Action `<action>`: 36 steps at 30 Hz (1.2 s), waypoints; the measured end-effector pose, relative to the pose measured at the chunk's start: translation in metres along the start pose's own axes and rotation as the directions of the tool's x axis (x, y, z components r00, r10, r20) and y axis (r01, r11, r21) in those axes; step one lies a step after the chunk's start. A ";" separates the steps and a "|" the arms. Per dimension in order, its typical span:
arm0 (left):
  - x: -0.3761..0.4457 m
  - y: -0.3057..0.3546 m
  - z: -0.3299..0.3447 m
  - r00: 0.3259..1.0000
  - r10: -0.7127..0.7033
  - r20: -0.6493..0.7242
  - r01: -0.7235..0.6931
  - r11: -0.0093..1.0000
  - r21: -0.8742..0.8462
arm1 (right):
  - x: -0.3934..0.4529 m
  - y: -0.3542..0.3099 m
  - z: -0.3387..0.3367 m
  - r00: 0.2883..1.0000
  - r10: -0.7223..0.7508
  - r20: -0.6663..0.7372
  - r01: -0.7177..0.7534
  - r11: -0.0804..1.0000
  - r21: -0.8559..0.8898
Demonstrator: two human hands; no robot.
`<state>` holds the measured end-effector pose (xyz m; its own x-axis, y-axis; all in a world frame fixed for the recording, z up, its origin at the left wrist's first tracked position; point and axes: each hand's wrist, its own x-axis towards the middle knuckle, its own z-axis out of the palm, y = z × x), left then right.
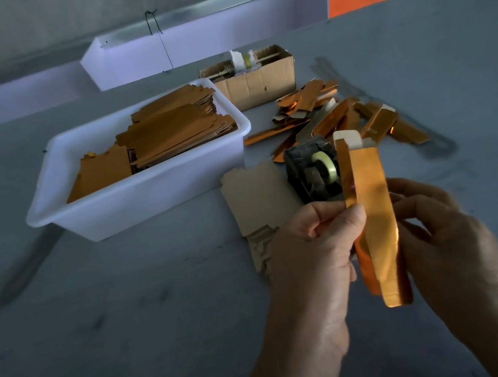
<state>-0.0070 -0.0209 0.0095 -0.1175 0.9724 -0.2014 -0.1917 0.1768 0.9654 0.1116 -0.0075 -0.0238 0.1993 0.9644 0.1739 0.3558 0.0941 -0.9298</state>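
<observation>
A long, narrow gold-foil carton [375,220] stands nearly upright in front of me, its white top flap open. My left hand [313,250] pinches its left edge between thumb and curled fingers. My right hand [437,233] holds it from the right side and behind, fingers curled round it. Just behind the carton sits a black tape dispenser [311,175] with a roll of pale tape. A stack of flat brown carton blanks [256,200] lies on the table under my left hand.
A white plastic bin [131,194] holds stacks of flat gold blanks at the left. A heap of folded gold cartons [336,112] lies at the right. A small corrugated box [256,79] stands behind. White trays line the table's far edge [199,46].
</observation>
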 end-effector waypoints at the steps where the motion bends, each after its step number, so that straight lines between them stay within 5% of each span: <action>1: 0.001 0.002 0.000 1.000 0.016 0.012 -0.017 0.999 0.036 | -0.002 0.001 0.001 1.000 -0.001 -0.010 0.001 1.000 -0.008; 6: 0.006 0.009 0.002 0.997 0.053 0.061 -0.067 0.964 0.257 | -0.005 0.004 0.004 0.998 -0.045 -0.037 0.045 0.999 -0.022; 12: 0.009 0.016 0.005 0.997 0.044 0.056 -0.063 0.912 0.404 | 0.007 0.002 -0.008 0.976 -0.210 0.061 0.219 0.925 -0.310; 17: 0.015 0.024 0.002 0.994 -0.095 0.049 0.084 0.977 0.196 | 0.012 0.003 -0.040 0.985 -0.165 0.043 0.167 0.985 -0.050; 22: 0.014 0.028 -0.001 0.984 -0.134 0.116 0.128 0.990 0.058 | 0.013 -0.016 -0.049 0.885 -0.227 0.407 0.124 0.957 0.263; 31: 0.007 0.025 -0.011 0.980 -0.120 0.162 0.106 0.990 0.089 | 0.021 -0.044 -0.035 0.805 -0.331 0.492 0.288 0.944 0.164; 36: 0.005 0.028 -0.016 0.973 -0.098 0.209 0.087 0.994 0.061 | 0.024 -0.046 -0.031 0.846 -0.243 0.476 0.256 0.966 0.038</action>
<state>-0.0284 -0.0138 0.0333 0.1085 0.9607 -0.2555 -0.1415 0.2693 0.9526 0.1288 0.0031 0.0330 -0.3521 0.9101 0.2184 0.3598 0.3470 -0.8661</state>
